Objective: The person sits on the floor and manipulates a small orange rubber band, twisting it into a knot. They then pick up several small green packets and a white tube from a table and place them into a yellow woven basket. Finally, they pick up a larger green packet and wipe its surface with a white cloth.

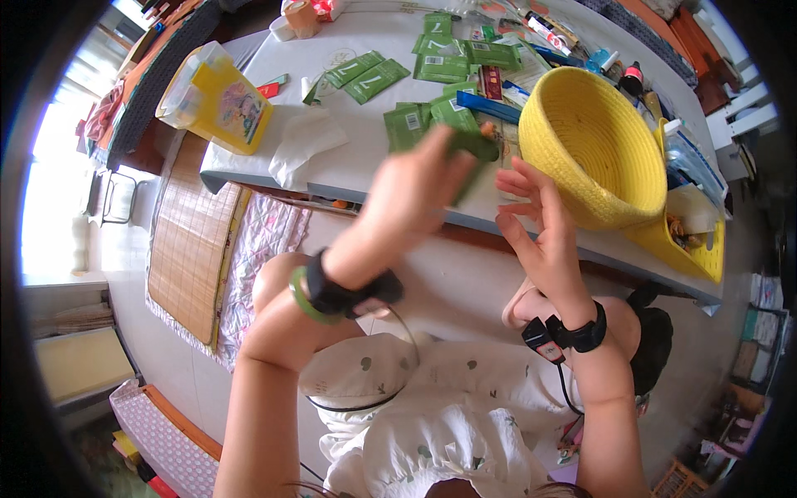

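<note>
My left hand (417, 180), blurred by motion, holds a green sachet (468, 146) over the table's near edge. My right hand (538, 218) is raised beside it with bent, parted fingers and nothing in them, just left of a yellow woven rope basket (598, 149). The inside of the basket that shows holds nothing. Several green sachets (442, 65) lie in overlapping groups behind my left hand, and a few more (377, 81) lie further left. A blue stick packet (489, 107) rests against the sachets near the basket's left side.
A yellow lidded plastic box (230, 106) stands at the table's left, beside white tissue (308, 146). Right of the basket are a yellow perforated tray (700, 249) and a clear plastic pack (694, 155). Pens, tubes and small bottles (632, 78) crowd the back right.
</note>
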`<state>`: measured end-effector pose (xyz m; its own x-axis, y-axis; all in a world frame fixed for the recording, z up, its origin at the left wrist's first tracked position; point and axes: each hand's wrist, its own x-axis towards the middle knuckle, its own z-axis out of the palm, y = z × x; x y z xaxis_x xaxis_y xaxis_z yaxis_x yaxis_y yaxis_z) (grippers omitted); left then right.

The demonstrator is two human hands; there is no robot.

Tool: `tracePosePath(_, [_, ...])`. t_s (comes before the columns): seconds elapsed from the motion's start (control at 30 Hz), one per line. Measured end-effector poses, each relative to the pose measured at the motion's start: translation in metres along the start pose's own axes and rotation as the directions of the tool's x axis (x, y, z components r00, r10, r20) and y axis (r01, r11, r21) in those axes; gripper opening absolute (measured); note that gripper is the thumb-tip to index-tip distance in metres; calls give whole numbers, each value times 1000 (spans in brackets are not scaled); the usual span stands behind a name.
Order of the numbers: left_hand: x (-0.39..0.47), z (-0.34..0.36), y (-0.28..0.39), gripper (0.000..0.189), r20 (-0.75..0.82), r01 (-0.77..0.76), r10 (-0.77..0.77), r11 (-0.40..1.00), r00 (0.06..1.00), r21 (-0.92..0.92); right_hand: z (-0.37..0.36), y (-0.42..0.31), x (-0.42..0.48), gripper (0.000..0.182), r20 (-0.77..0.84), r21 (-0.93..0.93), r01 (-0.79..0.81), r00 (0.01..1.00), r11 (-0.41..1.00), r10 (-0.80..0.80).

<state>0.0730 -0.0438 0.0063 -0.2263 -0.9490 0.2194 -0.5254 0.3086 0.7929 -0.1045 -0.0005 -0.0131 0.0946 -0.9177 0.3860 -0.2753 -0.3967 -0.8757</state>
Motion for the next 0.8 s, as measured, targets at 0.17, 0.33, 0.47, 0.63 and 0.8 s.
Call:
tracePosePath(0.17, [-10,26,-2,24,11,-290,290,954,957,71,-1,16,-10,34,267,240,-426,893,872,363])
tracePosePath(0.33, [13,-7,-29,49,-20,-253,278,900,960,355,0,8,-6,29,172,350,-395,919,850,356])
tracePosePath(0.47, [9,-18,-67,31,30,-276,306,809,952,519,-5,2,-5,28,228,382,-492,871,782,436])
tracePosePath(0.63, [7,-22,-54,15,-3,-299,337,840,942,452,-5,0,-2,26,216,457,-571,815,682,538])
tracePosePath(0.8, [8,-13,-45,13,-70,-298,391,795,918,529,1,8,0,24,258,503,-597,793,624,551])
